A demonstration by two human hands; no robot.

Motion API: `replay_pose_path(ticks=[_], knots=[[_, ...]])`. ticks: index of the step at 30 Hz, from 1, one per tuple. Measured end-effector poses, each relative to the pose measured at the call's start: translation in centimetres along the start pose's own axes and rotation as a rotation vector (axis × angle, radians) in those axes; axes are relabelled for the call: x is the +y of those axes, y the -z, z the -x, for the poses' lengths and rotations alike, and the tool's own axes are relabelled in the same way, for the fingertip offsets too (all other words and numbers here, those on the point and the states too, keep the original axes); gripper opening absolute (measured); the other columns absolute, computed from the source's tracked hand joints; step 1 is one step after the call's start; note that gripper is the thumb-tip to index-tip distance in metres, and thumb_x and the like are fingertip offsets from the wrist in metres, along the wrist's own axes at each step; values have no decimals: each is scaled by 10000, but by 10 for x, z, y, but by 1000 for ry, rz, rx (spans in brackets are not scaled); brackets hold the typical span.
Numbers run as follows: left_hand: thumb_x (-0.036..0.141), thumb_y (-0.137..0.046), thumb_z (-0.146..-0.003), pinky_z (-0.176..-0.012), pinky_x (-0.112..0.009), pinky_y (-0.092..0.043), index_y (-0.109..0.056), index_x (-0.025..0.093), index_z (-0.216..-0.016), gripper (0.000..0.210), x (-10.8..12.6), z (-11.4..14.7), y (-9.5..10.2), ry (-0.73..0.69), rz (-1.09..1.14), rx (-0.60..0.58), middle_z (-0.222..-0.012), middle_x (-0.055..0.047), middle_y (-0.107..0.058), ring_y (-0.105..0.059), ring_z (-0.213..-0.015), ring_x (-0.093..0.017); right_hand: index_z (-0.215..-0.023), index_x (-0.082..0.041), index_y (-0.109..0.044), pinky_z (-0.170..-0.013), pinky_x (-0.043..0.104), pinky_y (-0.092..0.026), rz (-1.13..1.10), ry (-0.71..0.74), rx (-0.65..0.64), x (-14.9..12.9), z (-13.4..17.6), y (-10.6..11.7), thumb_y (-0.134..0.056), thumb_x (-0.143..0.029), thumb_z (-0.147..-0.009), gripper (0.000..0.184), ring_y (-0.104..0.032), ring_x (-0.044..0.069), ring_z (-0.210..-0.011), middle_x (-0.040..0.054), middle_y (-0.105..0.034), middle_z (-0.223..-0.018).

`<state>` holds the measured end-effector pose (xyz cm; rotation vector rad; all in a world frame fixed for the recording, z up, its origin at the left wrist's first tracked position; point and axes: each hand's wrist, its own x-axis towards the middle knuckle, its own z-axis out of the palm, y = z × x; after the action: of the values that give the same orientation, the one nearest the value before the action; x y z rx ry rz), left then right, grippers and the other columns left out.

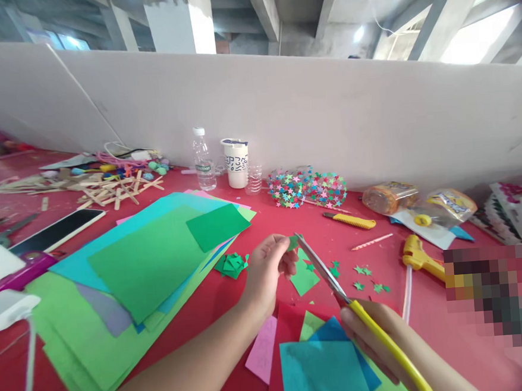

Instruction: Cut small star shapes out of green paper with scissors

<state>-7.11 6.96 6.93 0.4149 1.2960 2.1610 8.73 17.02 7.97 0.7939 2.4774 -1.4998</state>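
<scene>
My left hand (268, 269) pinches a small piece of green paper (294, 242) between thumb and fingers. The fingers of my right hand (377, 324) are wrapped round the yellow-handled scissors (331, 277), whose blades point up and left. Their tips meet the green piece; whether the blades are parted I cannot tell. Under the blades lies a larger green paper scrap (305, 279). A little pile of cut green pieces (232, 265) sits left of my left hand, and several small green stars (363, 270) are scattered right of the scissors.
Stacked coloured sheets (144, 257) spread over the left side. Blue squares (324, 370) lie in front. Behind stand a water bottle (204, 161), a paper cup (236, 164) and packets of star confetti (307, 187). A yellow cutter (352, 219) and a glue gun (419, 256) lie to the right.
</scene>
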Motion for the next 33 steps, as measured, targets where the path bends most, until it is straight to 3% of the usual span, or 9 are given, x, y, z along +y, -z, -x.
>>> replay_pose_path(ticks=[3,12,26,33], knots=[[317,-600,-779,-427,-182,-348,-569,142,-714,189,-1,0,0,33,-20,-76,-593,-1,-602,-492,-459,-68,-640,-210,-391,-318,213,-156,28,16,9,6,-6,-4,-353,-661,-830,491,-268,49,-270,-95,-349,-355],[275,-622,-760,-453,-182,-384,-587,152,-723,132,1,0,0,-62,-59,39,-619,5,-609,-511,-489,-71,-655,-208,-403,-312,204,-175,19,28,-5,9,-5,-3,-363,-706,-807,523,-277,54,-281,-94,-348,-351],[276,-599,-768,-456,-190,-388,-565,166,-701,133,2,2,0,-128,-127,22,-592,14,-586,-507,-487,-78,-713,-176,-482,-376,173,-248,-52,68,-36,-2,8,2,-297,-791,-758,644,-259,46,-343,-102,-333,-383],[275,-604,-769,-447,-185,-385,-574,163,-695,138,1,1,1,-130,-123,11,-585,18,-581,-504,-481,-73,-700,-169,-482,-358,170,-212,-74,62,-44,0,6,2,-318,-795,-747,649,-281,38,-339,-87,-360,-438]])
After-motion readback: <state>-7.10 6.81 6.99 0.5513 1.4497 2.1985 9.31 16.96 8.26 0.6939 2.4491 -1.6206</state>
